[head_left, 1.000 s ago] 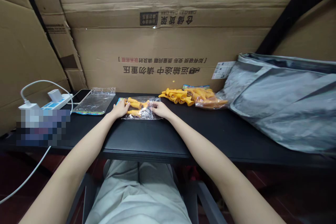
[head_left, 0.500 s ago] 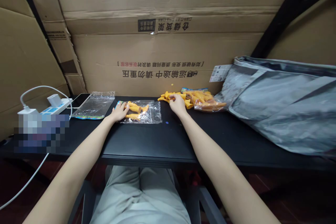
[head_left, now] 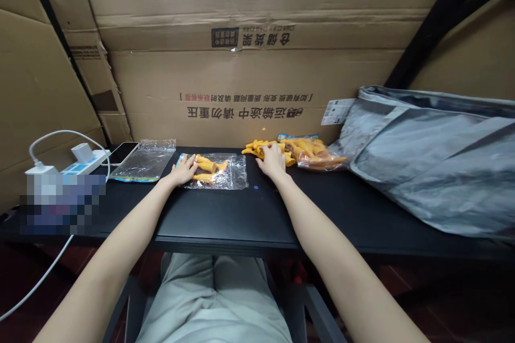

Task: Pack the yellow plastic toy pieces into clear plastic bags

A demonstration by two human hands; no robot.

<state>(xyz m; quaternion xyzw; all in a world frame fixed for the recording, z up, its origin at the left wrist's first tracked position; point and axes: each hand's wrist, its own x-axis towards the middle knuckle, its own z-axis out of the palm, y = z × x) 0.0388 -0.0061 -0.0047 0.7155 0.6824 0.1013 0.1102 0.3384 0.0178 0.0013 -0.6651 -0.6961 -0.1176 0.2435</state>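
Note:
My left hand (head_left: 184, 170) lies flat with fingers stretched over the left end of a clear plastic bag (head_left: 237, 177). Inside or on that bag are several yellow-orange plastic pieces (head_left: 206, 165), tapered and wider at one end; I cannot make out their exact kind. At the back of the table, my right hand (head_left: 273, 161) reaches over a loose pile of similar yellow-orange pieces (head_left: 251, 148), its thumb and fingers apart. Part of the pile is hidden behind that hand. Touching the pile's right side is a filled clear bag (head_left: 317, 154) of more such pieces.
Another clear bag (head_left: 151, 162) lies flat at the left, beside a phone (head_left: 123, 153). A power strip (head_left: 90, 165) with chargers and a white cable (head_left: 68, 133) is farther left. A large grey bag (head_left: 434, 161) covers the table's right side. Cardboard (head_left: 249, 80) stands behind.
My right hand's fingers have gone from bunched together to spread apart over the loose pile. My left hand stays on the plastic bag, nearly unmoved.

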